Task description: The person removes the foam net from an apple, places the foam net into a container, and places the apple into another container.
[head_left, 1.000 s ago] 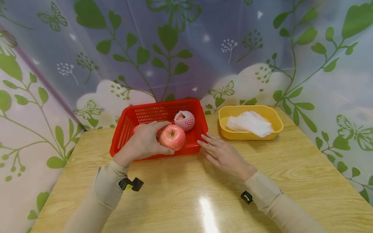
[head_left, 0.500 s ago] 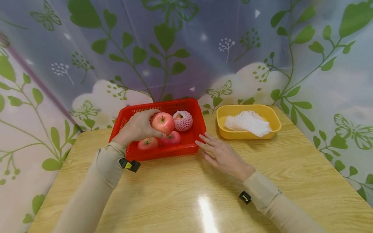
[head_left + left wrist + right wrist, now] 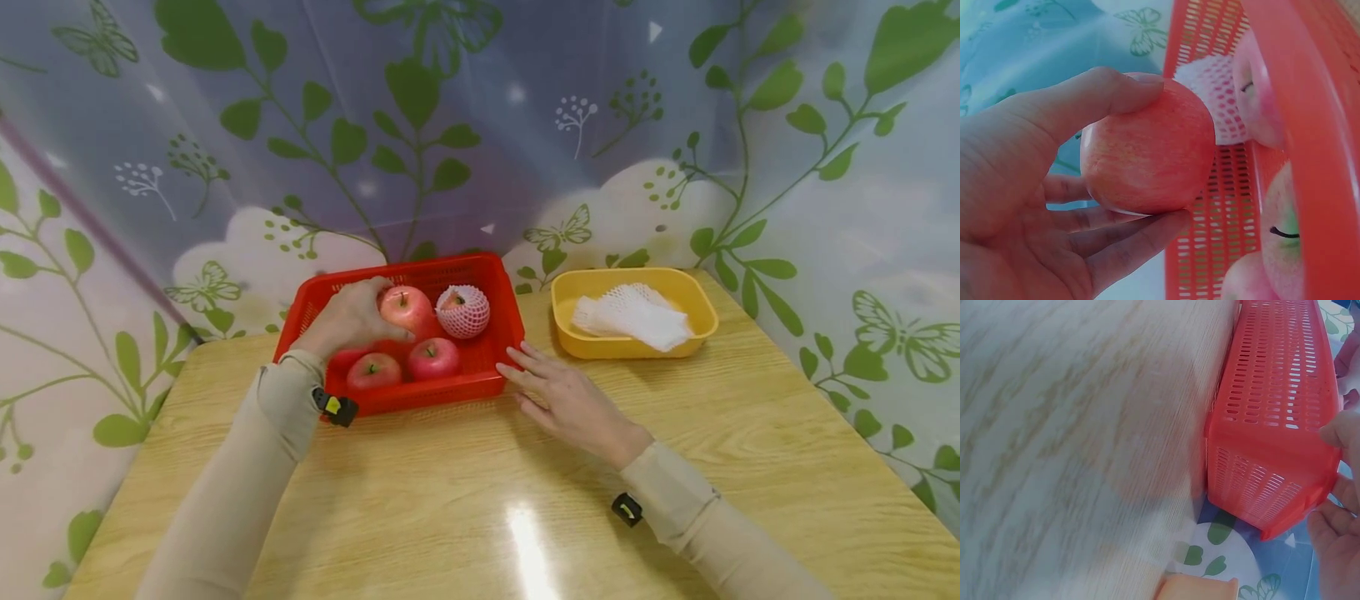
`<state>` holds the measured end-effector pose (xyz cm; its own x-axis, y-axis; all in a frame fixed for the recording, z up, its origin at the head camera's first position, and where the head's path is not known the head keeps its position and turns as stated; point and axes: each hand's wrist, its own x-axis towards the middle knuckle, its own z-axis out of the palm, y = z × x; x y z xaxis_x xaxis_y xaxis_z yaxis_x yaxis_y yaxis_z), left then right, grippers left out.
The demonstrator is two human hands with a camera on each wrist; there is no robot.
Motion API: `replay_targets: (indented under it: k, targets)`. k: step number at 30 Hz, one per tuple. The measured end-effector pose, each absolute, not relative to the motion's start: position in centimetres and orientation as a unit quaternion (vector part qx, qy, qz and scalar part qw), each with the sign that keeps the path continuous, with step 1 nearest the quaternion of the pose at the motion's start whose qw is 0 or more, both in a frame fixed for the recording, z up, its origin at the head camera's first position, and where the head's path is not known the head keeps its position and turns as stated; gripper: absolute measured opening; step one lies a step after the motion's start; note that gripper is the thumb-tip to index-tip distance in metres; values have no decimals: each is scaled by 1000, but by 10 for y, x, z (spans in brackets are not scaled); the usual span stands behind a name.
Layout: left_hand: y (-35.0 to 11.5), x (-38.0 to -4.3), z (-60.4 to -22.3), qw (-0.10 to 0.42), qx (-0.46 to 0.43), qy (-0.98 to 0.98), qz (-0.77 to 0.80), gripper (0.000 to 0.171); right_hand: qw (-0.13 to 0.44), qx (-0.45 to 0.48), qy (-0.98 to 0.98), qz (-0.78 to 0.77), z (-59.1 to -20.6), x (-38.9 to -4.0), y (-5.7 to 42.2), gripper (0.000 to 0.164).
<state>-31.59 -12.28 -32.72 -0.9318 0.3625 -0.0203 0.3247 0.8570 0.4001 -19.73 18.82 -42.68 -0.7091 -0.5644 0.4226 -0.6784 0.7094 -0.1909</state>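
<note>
My left hand [image 3: 347, 317] holds a red apple [image 3: 405, 307] inside the red basket [image 3: 427, 395], toward its back. In the left wrist view the thumb lies over this bare apple [image 3: 1150, 153] and the fingers stretch beneath it. Right beside it sits an apple in a pink-white foam net [image 3: 463, 313]. Two bare apples, one on the left [image 3: 373, 372] and one on the right [image 3: 435, 358], lie along the basket's near side. My right hand [image 3: 570, 404] rests its extended fingers at the basket's near right corner; the right wrist view shows fingertips along the rim [image 3: 1329, 481].
To the right of the basket stands a yellow plastic tub [image 3: 637, 348] with white foam nets [image 3: 637, 313] heaped in it. Both containers are on a wood-grain table [image 3: 420, 500], close to a patterned cloth backdrop [image 3: 480, 192].
My left hand has carried the apple from the basket's near side back and left, then lowered it beside the netted apple. The near apples came into view. My right hand stays at the corner.
</note>
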Motion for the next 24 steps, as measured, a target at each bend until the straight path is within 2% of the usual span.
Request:
replay_targets:
  k: [16,24]
  targets:
    - [-124,-334,-335,70,164,971,157,78,161,334,-912,174,-426,-197,188,51]
    - [-123,-344,-342,92,148,974,141,57,160,335,-912,174,-426,-197,188,51]
